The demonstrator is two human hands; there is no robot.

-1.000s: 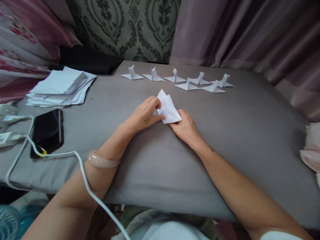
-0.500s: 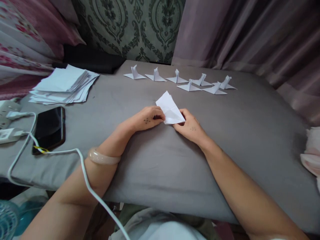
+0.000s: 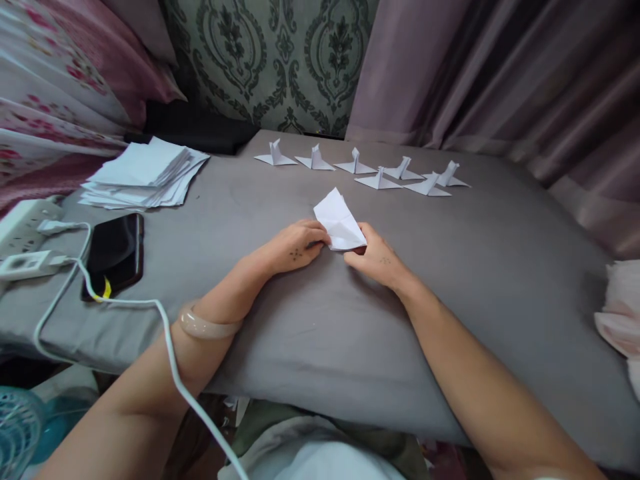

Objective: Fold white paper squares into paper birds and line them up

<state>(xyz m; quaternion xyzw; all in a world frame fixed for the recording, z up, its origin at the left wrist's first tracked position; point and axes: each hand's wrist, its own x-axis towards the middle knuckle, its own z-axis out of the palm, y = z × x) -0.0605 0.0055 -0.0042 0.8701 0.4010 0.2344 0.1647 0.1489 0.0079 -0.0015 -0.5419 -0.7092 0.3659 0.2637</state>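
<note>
Between my two hands, just above the grey-covered table (image 3: 310, 327), is a folded sheet of white paper (image 3: 340, 220) with creases and a pointed top. My left hand (image 3: 299, 245) pinches its lower left corner between thumb and fingers. At the lower right edge, my right hand (image 3: 377, 257) grips the paper, with the thumb in front and some fingers hidden behind it. Farther back stand several folded white paper figures (image 3: 380, 180) with flat wings and an upright middle, set in two loose rows.
A stack of white paper (image 3: 145, 173) lies at the back left, by a black folded item (image 3: 200, 130). Nearer are a phone (image 3: 115, 253), a power strip (image 3: 25, 223) and a white cable (image 3: 173, 360) crossing over my left forearm. A blue fan (image 3: 20, 427) sits lower left.
The view has shifted slightly, so the table things appear a little lower and the left-side items farther right. Both hands still hold the folded paper, with only slight finger movement.
</note>
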